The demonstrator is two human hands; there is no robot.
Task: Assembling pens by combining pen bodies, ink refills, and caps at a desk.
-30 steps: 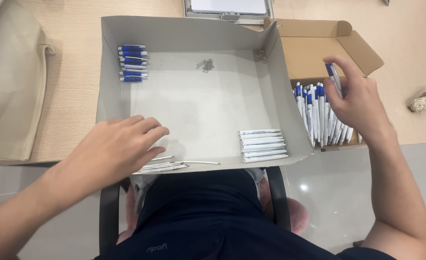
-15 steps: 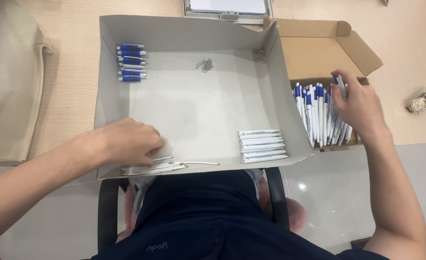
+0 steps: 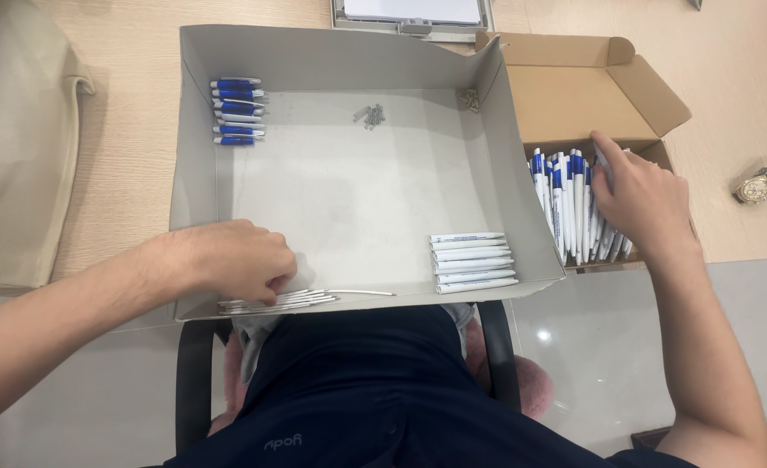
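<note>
My left hand (image 3: 232,260) is curled at the near left corner of the shallow grey tray (image 3: 195,186), its fingertips pinched on the ends of a small pile of thin metal pen refills (image 3: 314,298). My right hand (image 3: 642,198) lies in the open cardboard box (image 3: 574,95) on a heap of blue and white pens (image 3: 564,201). Its fingers hold one pen low among the others. White pen barrels (image 3: 474,260) are stacked at the tray's near right. Blue pen parts (image 3: 238,111) lie at its far left. Small springs (image 3: 369,114) sit near the far wall.
A wristwatch (image 3: 760,184) lies on the wooden table to the right of the box. A beige bag (image 3: 15,147) lies on the left. A grey device (image 3: 414,13) sits beyond the tray. My lap and the chair arms are below the table edge.
My right hand came down from above the box with a pen and now rests among the pens. My left hand closed its spread fingers onto the refills.
</note>
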